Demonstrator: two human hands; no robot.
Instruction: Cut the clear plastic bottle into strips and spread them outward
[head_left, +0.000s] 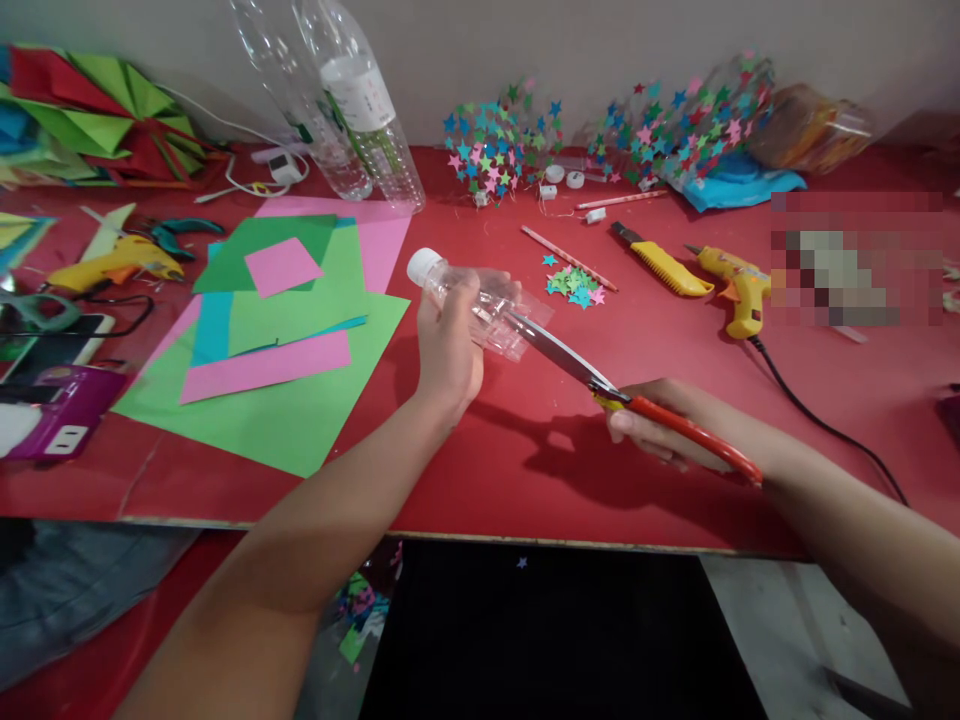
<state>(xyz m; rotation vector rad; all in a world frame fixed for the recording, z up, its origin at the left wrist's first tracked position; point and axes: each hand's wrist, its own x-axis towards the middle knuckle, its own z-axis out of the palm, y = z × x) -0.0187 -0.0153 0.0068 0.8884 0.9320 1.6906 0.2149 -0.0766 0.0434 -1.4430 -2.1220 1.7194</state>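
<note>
My left hand (450,345) is wrapped round a small clear plastic bottle (495,300) with a white cap (424,267), which points up and left. The bottle's lower end looks cut into flaps. From the right, my right hand (667,425) grips scissors (675,430) with red-orange handles. Their long blades reach to the bottle's cut end, close to my left fingers; how far they enter the plastic is hard to make out. Just beyond lies a pile of small paper stars (576,286) in green, pink and blue, beside a patterned pencil (568,258).
Coloured paper sheets (292,440) lie at the left. Clear bottles (390,150) stand against the wall, near star-covered clear shapes (487,150). A yellow utility knife (671,268) and a yellow glue gun (742,290) with a trailing cord are at the right. The red table's front edge (600,545) is close.
</note>
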